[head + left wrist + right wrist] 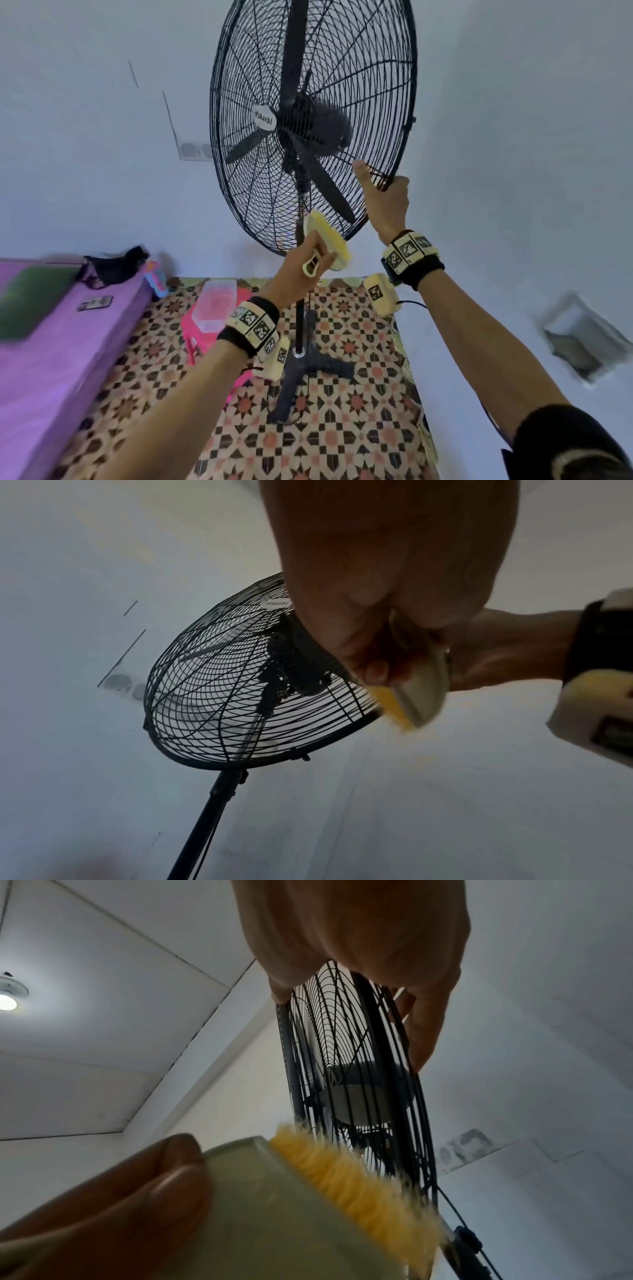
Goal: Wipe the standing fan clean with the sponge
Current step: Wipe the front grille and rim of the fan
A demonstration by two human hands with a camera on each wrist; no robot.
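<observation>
A tall black standing fan (308, 120) with a wire cage stands on a cross base, its pole (300, 308) running down to the mat. My right hand (383, 195) grips the lower right rim of the cage (342, 1042), thumb stretched along the front wires. My left hand (305, 263) holds a pale cleaning tool with a yellow bristly face (330, 240) by its handle. The yellow face (349, 1180) meets the cage's bottom edge. In the left wrist view the tool (411, 696) sits at the cage's lower rim (274, 761).
A purple-covered bed (58, 342) lies at the left with a phone (96, 303) on it. A pink stool (205, 329) carries a clear plastic box (215, 305). A patterned mat (342, 428) covers the floor. White walls surround the fan, with a cable (411, 303) at the right.
</observation>
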